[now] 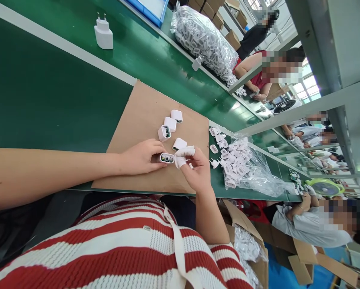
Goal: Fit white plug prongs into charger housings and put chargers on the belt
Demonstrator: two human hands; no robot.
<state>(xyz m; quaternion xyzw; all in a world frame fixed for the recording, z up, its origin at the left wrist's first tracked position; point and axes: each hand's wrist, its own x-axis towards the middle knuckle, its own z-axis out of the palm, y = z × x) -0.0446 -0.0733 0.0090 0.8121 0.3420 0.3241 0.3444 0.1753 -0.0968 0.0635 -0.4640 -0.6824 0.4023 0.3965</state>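
Note:
My left hand [140, 157] grips a white charger housing [167, 158] on the brown cardboard sheet, its open end turned to the right and showing a circuit board inside. Close beside that open end is my right hand [197, 167], with white covers on the thumb and forefinger. Those fingertips are pinched together; whatever is between them is hidden. Just above lies another white housing [179, 144]. Farther up the cardboard [138, 120], three more housings sit in a slanting row, the nearest one [164, 133] with its circuit board showing.
Right of the cardboard, white plug caps [236, 162] spill from a clear bag [264, 176]. A complete charger [103, 34] stands on the green belt [150, 52]. Beyond it are a large bag of white parts [204, 36] and a blue tray [151, 12]. Co-workers sit along the line.

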